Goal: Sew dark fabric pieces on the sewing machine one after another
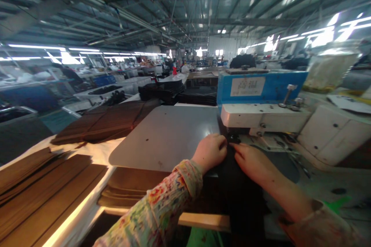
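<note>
My left hand (pixel 211 150) is curled, knuckles up, and presses on a strip of dark fabric (pixel 240 197) right below the head of a sewing machine (pixel 261 115). My right hand (pixel 252 160) lies flat on the same dark fabric, fingers stretched toward the needle area (pixel 234 139). The two hands almost touch at the fingertips. The dark fabric runs from the needle toward me and hangs over the table's front edge. Both sleeves are multicoloured.
A grey metal plate (pixel 168 135) extends left of the machine. Stacks of brown pieces (pixel 104 121) lie beyond it and others (pixel 43 185) at near left. A blue label panel (pixel 261 87) tops the machine. Long workbenches and fluorescent lights fill the hall behind.
</note>
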A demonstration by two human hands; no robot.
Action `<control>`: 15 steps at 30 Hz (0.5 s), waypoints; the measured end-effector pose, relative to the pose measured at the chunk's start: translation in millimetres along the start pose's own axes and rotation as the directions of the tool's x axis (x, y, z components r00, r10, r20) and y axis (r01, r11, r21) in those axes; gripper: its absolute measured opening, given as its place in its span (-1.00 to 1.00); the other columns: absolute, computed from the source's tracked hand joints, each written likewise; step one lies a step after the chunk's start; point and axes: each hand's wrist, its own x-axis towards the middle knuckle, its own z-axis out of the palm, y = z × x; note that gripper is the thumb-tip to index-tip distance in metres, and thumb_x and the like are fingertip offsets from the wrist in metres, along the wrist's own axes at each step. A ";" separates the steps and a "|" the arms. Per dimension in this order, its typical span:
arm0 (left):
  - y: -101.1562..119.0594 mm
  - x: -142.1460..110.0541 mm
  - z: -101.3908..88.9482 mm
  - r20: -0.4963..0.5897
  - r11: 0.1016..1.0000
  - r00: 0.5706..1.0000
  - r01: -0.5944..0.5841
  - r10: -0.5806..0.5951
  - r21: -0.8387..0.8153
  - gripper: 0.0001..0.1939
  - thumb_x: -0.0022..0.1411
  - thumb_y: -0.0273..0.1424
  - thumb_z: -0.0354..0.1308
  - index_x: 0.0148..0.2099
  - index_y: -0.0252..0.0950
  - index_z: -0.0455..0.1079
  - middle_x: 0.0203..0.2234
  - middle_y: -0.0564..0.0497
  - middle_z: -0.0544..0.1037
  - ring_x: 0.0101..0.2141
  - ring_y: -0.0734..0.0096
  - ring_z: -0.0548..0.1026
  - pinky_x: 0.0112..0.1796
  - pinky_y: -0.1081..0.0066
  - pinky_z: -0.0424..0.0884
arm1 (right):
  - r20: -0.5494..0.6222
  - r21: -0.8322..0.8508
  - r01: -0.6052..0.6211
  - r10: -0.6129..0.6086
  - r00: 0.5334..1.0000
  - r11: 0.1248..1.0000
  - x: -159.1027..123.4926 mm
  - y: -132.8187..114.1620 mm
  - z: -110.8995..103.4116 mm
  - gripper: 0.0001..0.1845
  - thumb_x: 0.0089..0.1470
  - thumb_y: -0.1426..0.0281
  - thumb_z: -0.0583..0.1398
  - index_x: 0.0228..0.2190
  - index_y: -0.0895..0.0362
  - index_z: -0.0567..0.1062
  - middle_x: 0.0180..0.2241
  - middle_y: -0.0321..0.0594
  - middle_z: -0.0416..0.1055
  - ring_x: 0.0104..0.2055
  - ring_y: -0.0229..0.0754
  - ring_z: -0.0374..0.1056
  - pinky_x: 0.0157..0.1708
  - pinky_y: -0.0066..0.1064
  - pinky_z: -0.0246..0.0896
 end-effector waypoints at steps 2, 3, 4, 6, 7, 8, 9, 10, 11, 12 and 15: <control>0.9 0.1 -0.4 0.007 0.999 0.999 -0.041 0.041 0.017 -0.86 0.12 -0.46 -0.03 -0.33 -0.25 0.36 -0.39 0.05 0.42 -0.32 0.40 0.37 -0.30 0.45 0.28 | -0.016 0.054 -0.036 0.037 0.999 0.998 6.1 7.5 0.3 -0.59 0.01 0.53 -0.06 -0.12 0.20 0.41 -0.15 -0.07 0.41 -0.10 -0.14 0.32 -0.09 -0.37 0.13; 1.2 0.4 -0.5 0.011 0.998 0.998 -0.059 0.059 0.023 -0.85 0.12 -0.46 -0.03 -0.31 -0.25 0.37 -0.37 0.04 0.43 -0.30 0.40 0.37 -0.28 0.44 0.28 | -0.021 0.074 -0.052 0.053 0.998 0.996 9.3 10.9 0.2 -0.59 0.01 0.53 -0.06 -0.12 0.21 0.41 -0.13 -0.06 0.41 -0.08 -0.14 0.31 -0.07 -0.38 0.12; 1.3 0.7 -0.6 0.015 0.997 0.997 -0.076 0.075 0.028 -0.84 0.12 -0.45 -0.02 -0.30 -0.25 0.37 -0.36 0.04 0.43 -0.29 0.40 0.37 -0.25 0.44 0.28 | -0.026 0.089 -0.064 0.067 0.997 0.994 12.4 13.8 0.1 -0.59 0.01 0.52 -0.05 -0.13 0.20 0.42 -0.12 -0.07 0.41 -0.08 -0.14 0.31 -0.06 -0.38 0.12; 1.4 1.0 -0.8 0.020 0.995 0.996 -0.091 0.090 0.045 -0.84 0.12 -0.43 -0.01 -0.28 -0.24 0.38 -0.34 0.04 0.44 -0.28 0.39 0.36 -0.24 0.42 0.27 | -0.027 0.108 -0.081 0.084 0.996 0.991 17.9 18.1 -0.5 -0.60 0.01 0.51 -0.04 -0.14 0.17 0.44 -0.13 -0.11 0.42 -0.08 -0.15 0.31 -0.06 -0.38 0.13; 1.5 1.1 -0.8 0.022 0.994 0.996 -0.089 0.088 0.057 -0.84 0.13 -0.42 -0.01 -0.27 -0.24 0.38 -0.33 0.04 0.43 -0.28 0.38 0.36 -0.25 0.41 0.27 | -0.025 0.113 -0.086 0.089 0.996 0.990 20.2 19.6 -0.8 -0.60 0.01 0.50 -0.03 -0.14 0.16 0.44 -0.13 -0.12 0.42 -0.07 -0.15 0.31 -0.06 -0.37 0.14; 1.6 1.0 -0.9 0.022 0.994 0.996 -0.082 0.081 0.070 -0.84 0.14 -0.40 -0.01 -0.26 -0.23 0.38 -0.33 0.05 0.43 -0.28 0.37 0.36 -0.27 0.39 0.28 | -0.023 0.114 -0.088 0.091 0.996 0.990 22.3 20.6 -1.1 -0.60 0.00 0.50 -0.02 -0.14 0.16 0.44 -0.13 -0.13 0.42 -0.07 -0.15 0.31 -0.06 -0.37 0.14; 1.8 0.8 -1.0 0.021 0.994 0.997 -0.073 0.071 0.083 -0.84 0.14 -0.38 -0.01 -0.26 -0.22 0.38 -0.32 0.05 0.43 -0.28 0.36 0.35 -0.29 0.38 0.28 | -0.022 0.114 -0.090 0.093 0.995 0.989 24.1 21.3 -1.5 -0.60 0.00 0.49 -0.02 -0.14 0.16 0.44 -0.12 -0.13 0.41 -0.06 -0.15 0.31 -0.06 -0.37 0.13; 1.9 0.6 -1.0 0.020 0.994 0.998 -0.062 0.060 0.095 -0.83 0.15 -0.36 -0.02 -0.25 -0.21 0.38 -0.32 0.05 0.43 -0.29 0.35 0.35 -0.31 0.38 0.28 | -0.019 0.112 -0.091 0.094 0.995 0.990 26.0 21.6 -2.0 -0.60 0.00 0.49 -0.02 -0.14 0.16 0.44 -0.12 -0.13 0.41 -0.06 -0.15 0.30 -0.05 -0.37 0.13; 2.0 0.5 -1.0 0.020 0.993 0.999 -0.052 0.050 0.104 -0.82 0.16 -0.34 -0.02 -0.24 -0.21 0.38 -0.31 0.05 0.43 -0.29 0.34 0.35 -0.32 0.37 0.28 | -0.011 0.107 -0.093 0.095 0.995 0.990 27.9 21.8 -2.5 -0.60 -0.01 0.50 -0.02 -0.13 0.17 0.44 -0.11 -0.13 0.41 -0.06 -0.16 0.30 -0.05 -0.38 0.13; 2.1 0.4 -1.0 0.022 0.993 0.999 -0.043 0.041 0.111 -0.82 0.16 -0.33 -0.02 -0.24 -0.20 0.37 -0.31 0.05 0.42 -0.29 0.33 0.34 -0.33 0.37 0.28 | -0.001 0.100 -0.094 0.095 0.996 0.991 30.1 21.8 -3.2 -0.60 -0.01 0.50 -0.02 -0.14 0.16 0.44 -0.12 -0.14 0.41 -0.06 -0.16 0.30 -0.05 -0.39 0.13; 1.9 0.4 -0.7 0.028 0.992 0.999 -0.032 0.029 0.120 -0.80 0.17 -0.29 -0.04 -0.21 -0.19 0.36 -0.30 0.05 0.42 -0.27 0.32 0.33 -0.33 0.36 0.28 | 0.017 0.054 -0.093 0.093 0.996 0.994 37.5 21.3 -5.7 -0.60 -0.02 0.51 -0.02 -0.16 0.15 0.46 -0.15 -0.16 0.43 -0.08 -0.17 0.32 -0.06 -0.40 0.14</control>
